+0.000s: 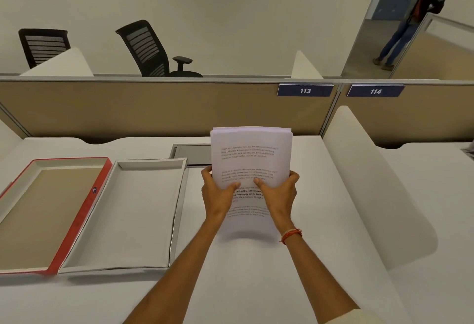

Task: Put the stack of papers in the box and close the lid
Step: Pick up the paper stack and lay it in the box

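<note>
**Papers held above the desk, box open**

Head view: You grip the papers [251,159] with both hands, lifted off the desk [333,221] and tilted toward you. Your left hand [218,193] clamps the stack's left edge, thumb on the printed face; your right hand [278,193] clamps the right edge the same way. The box [179,195] lies open to your left, nothing inside, well apart from the papers. Its red-rimmed lid [79,221] lies upturned just beside it, farther left.

Two bare forearms, red-orange thread bracelet [291,235] on the right wrist, cream sleeve edge [356,317] at lower right
</note>
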Tool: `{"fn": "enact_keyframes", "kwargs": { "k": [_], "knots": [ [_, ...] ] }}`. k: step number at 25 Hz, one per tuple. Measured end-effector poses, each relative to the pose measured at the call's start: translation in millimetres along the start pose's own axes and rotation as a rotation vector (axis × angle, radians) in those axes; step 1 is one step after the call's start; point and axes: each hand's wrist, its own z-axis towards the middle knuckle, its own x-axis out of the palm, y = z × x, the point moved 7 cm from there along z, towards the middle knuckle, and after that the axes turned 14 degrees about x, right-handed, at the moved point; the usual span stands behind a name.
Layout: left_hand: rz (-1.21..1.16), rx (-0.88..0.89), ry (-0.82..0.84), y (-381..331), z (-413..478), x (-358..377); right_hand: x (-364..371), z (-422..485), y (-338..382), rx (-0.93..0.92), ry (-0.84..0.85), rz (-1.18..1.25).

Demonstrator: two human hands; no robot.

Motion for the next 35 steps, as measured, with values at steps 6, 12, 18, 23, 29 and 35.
{"fn": "enact_keyframes", "kwargs": {
  "k": [6,12,18,23,29,35],
  "knots": [
    [0.197,-0.054,0.104,-7.0,17.4,-6.8,6.8,15.3,15.7,0.122,0.039,-0.344],
    [0.262,-0.093,0.119,1.8,15.1,-25.1,24.2,4.8,11.3,0.117,0.096,-0.445],
    [0.259,-0.093,0.131,15.7,21.9,-62.1,56.8,-19.6,13.6,0.08,0.152,-0.467],
    [0.289,-0.12,0.14,34.7,34.9,-107.7,98.1,-49.6,17.0,0.101,0.146,-0.467],
    [0.342,-0.145,0.156,62.2,54.8,-172.7,162.4,-85.7,22.7,0.108,0.175,-0.483],
    [0.399,-0.167,0.159,91.6,75.9,-231.8,225.9,-115.8,23.3,0.096,0.224,-0.487]
  ]
}}
